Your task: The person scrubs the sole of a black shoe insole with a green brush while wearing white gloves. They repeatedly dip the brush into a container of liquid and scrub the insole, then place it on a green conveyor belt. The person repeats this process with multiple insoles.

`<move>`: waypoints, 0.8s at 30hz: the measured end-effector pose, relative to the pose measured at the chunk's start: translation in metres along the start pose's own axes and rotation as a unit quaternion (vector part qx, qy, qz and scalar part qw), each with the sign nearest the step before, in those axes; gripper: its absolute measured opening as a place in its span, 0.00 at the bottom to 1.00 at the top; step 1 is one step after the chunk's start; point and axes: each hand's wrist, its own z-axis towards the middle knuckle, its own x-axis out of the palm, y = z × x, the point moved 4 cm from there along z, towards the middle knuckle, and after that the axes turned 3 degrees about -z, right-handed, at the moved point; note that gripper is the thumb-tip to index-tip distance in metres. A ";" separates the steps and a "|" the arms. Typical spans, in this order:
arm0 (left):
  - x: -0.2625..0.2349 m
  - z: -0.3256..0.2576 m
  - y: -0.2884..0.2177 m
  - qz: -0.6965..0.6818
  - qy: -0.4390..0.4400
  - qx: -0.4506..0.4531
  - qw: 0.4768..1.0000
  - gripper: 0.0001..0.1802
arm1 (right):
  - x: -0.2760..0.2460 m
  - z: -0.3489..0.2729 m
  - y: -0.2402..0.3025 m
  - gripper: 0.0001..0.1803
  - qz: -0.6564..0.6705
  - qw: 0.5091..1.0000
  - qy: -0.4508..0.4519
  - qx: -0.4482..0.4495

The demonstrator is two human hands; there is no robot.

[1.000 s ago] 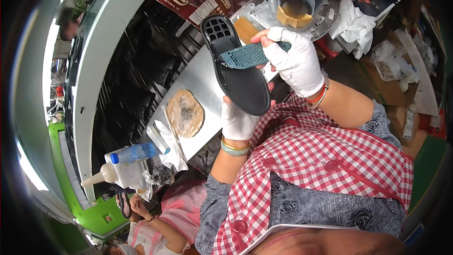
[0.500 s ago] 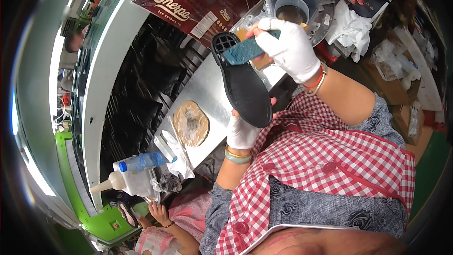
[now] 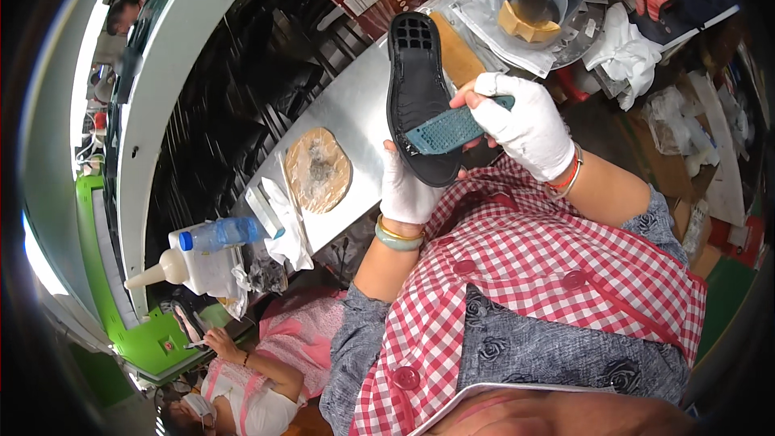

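A black shoe sole point(image 3: 414, 89) stands almost upright in front of me, with open square cells at its far end. My left hand point(image 3: 409, 192), in a white glove with bare fingertips, grips its near end from below. In my right hand point(image 3: 526, 125), gloved the same way, is a flat teal brush-like tool point(image 3: 440, 132) with a dotted surface. Its tip lies over the inner face of the sole, in the near half. The tool hides part of that face and the sole's right edge there. My left fingers are partly behind the sole.
The metal bench point(image 3: 367, 97) carries a round tan pad point(image 3: 318, 170). Beyond my right hand stands a translucent tub point(image 3: 534, 4) of brownish liquid. A water bottle point(image 3: 224, 234) and a white nozzle bottle point(image 3: 165, 268) lie at left, near another person point(image 3: 270, 371). Crumpled white plastic point(image 3: 623, 56) is at far right.
The teal tool has moved from the cells at the sole's far end down to its near half. The sole has become more upright, and the view has shifted.
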 end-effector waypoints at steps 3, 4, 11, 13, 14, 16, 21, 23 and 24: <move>-0.011 -0.002 -0.003 -0.011 -0.019 -0.014 1.000 0.44 | 0.005 -0.004 -0.002 0.09 -0.020 0.999 0.036 -0.001; -0.015 -0.004 -0.002 -0.013 -0.026 -0.018 0.999 0.43 | 0.006 -0.004 -0.002 0.09 -0.052 0.997 0.051 -0.026; -0.035 -0.014 -0.009 0.012 -0.131 -0.022 0.991 0.45 | 0.025 0.008 -0.008 0.10 -0.102 0.975 0.196 -0.005; -0.036 -0.019 -0.014 0.020 -0.104 -0.047 0.993 0.43 | 0.034 0.015 -0.011 0.11 -0.083 0.966 0.244 0.015; -0.039 -0.021 -0.017 0.027 -0.083 -0.051 0.995 0.43 | 0.039 0.018 -0.013 0.12 -0.073 0.961 0.267 0.025; -0.043 -0.024 -0.024 0.044 -0.041 -0.061 0.996 0.42 | 0.050 0.025 -0.010 0.13 -0.091 0.952 0.292 0.027; -0.055 -0.030 -0.052 0.039 -0.097 -0.120 0.987 0.34 | 0.079 0.045 -0.013 0.15 -0.121 0.932 0.339 0.047; -0.062 -0.032 -0.066 0.051 -0.117 -0.128 0.984 0.31 | 0.090 0.053 -0.010 0.14 -0.132 0.923 0.358 0.055; -0.066 -0.033 -0.074 0.057 -0.126 -0.133 0.981 0.30 | 0.094 0.058 -0.011 0.14 -0.132 0.922 0.359 0.058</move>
